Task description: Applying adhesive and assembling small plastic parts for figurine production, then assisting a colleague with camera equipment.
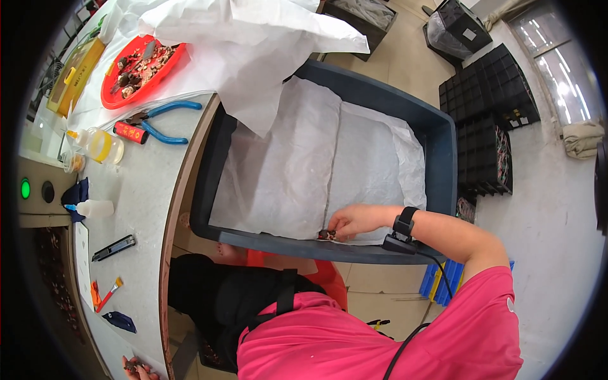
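My right hand [354, 221] reaches down into a large dark blue-grey bin [386, 79], close to its near wall. Its fingers are closed on small dark brown and reddish pieces [327, 235], which rest against the white paper lining [285, 164]. What exactly these pieces are is too small to tell. At the lower left, by the edge of the workbench [142, 266], my left hand [140, 370] is partly cut off by the frame. Its fingers curl round similar small dark pieces [132, 366].
On the bench are a red tray [107, 85] of mixed small pieces, blue-handled pliers [166, 123], squeeze bottles [104, 145], a box cutter [114, 247] and a brush [110, 294]. White sheeting [240, 31] hangs over the bin's far-left corner. Black crates [484, 82] stand right.
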{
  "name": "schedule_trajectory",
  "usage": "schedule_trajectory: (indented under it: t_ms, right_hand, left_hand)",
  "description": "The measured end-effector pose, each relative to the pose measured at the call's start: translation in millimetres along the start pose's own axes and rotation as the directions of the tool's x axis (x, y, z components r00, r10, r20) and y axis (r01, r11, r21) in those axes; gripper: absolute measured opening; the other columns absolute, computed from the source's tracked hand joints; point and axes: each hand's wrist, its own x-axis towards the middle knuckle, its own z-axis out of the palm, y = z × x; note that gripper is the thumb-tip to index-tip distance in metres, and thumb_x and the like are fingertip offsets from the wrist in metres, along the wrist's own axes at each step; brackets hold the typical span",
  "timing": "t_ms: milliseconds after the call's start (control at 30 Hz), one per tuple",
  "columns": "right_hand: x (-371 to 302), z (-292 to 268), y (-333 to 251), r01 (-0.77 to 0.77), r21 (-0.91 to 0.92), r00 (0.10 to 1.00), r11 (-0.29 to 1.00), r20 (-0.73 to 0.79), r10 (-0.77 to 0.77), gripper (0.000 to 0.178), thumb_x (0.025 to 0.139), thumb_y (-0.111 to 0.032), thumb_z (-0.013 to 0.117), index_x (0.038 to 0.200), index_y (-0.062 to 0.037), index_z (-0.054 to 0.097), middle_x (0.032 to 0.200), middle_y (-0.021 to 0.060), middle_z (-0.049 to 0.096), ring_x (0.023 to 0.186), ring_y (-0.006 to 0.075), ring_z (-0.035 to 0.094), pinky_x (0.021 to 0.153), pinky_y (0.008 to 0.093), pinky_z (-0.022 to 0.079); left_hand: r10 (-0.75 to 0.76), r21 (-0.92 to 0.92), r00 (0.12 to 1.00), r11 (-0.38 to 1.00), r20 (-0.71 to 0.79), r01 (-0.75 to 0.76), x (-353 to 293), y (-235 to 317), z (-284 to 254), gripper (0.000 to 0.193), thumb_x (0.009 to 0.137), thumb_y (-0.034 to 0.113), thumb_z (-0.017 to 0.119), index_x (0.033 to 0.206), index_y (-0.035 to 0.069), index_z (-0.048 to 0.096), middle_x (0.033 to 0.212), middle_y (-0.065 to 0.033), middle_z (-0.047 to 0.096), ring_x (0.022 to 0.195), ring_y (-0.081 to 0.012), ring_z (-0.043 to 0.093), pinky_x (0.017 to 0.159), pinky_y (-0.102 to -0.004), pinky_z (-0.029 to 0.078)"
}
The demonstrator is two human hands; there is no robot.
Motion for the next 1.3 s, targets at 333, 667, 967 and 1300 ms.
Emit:
schedule_trajectory:
  t_ms: [333,667,967,1300]
  right_hand:
    - [-40.7,-35.6,48.5,-0.093,-0.001,0.991,0.996,-0.096,0.092,0.040,0.089,-0.028,0.057,0.124,-0.0080,0.057,0.109,0.0078,0.065,0.098,0.0174,0.062,0.083,0.0328,0.050]
    - [-93.4,-3.9,78.4,-0.590,-0.467,0.757,0.659,-0.037,0.652,0.035,0.086,-0.030,0.058,0.117,-0.0136,0.062,0.097,0.0057,0.068,0.087,0.0228,0.064,0.074,0.0373,0.049]
    - [-77.1,-29.8,45.3,-0.592,0.014,0.627,0.806,-0.621,0.471,0.041,0.084,-0.010,0.053,0.123,-0.0015,0.052,0.108,0.0234,0.063,0.098,0.0386,0.064,0.081,0.0469,0.052]
    - [-30.9,-114.3,106.6,-0.464,-0.084,0.156,0.882,-0.988,-0.012,0.051,0.085,-0.009,0.053,0.134,-0.0049,0.041,0.137,0.0266,0.039,0.116,0.0458,0.051,0.096,0.0492,0.046]
  left_hand:
    - [-0.021,0.040,0.999,0.999,0.031,0.019,7.7,-7.3,-11.9,0.039,0.090,0.013,0.059,0.127,0.004,0.051,0.102,-0.0078,0.062,0.080,-0.0165,0.054,0.067,-0.0290,0.043]
    - [-0.055,0.022,0.998,0.998,0.031,0.054,5.5,-10.4,-13.1,0.039,0.089,0.015,0.060,0.126,0.008,0.051,0.103,-0.0066,0.061,0.085,-0.0175,0.054,0.072,-0.0315,0.043]
    - [-0.051,-0.048,0.995,0.997,0.083,0.055,5.7,-8.4,-12.3,0.034,0.089,0.015,0.060,0.121,0.006,0.051,0.101,-0.0068,0.060,0.081,-0.0163,0.054,0.068,-0.0291,0.043]
    - [-0.030,-0.007,0.996,0.999,0.088,0.031,2.0,-7.7,-9.1,0.034,0.093,0.016,0.057,0.123,0.002,0.049,0.110,-0.0115,0.059,0.091,-0.0200,0.056,0.076,-0.0314,0.048]
